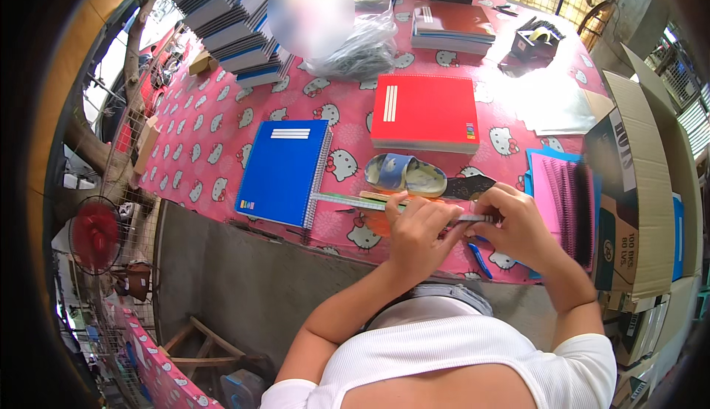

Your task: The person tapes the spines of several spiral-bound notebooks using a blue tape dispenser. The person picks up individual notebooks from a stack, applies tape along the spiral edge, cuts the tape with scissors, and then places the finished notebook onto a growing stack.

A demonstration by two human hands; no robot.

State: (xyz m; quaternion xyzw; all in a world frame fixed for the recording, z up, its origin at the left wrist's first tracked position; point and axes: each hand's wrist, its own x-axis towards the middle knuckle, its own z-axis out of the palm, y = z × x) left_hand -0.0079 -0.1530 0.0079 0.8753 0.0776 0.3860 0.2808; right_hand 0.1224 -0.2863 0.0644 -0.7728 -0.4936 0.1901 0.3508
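Over the table's near edge I hold what looks like a spiral-bound notebook, seen edge-on as a long pale strip with fine coil-like marks. Orange shows just under it. My left hand closes over its middle. My right hand pinches its right end, fingertips bent together; the exact grip is partly hidden. Just beyond lies a blue and cream slide sandal, beside a black patterned piece. A blue pen rests below my right hand. To the left lies a blue spiral notebook.
Red notebooks lie beyond the sandal. Tall notebook stacks stand far left, beside clear plastic bags. Brown-covered notebooks and a tape dispenser are at the back. Pink notebooks and a cardboard box flank my right.
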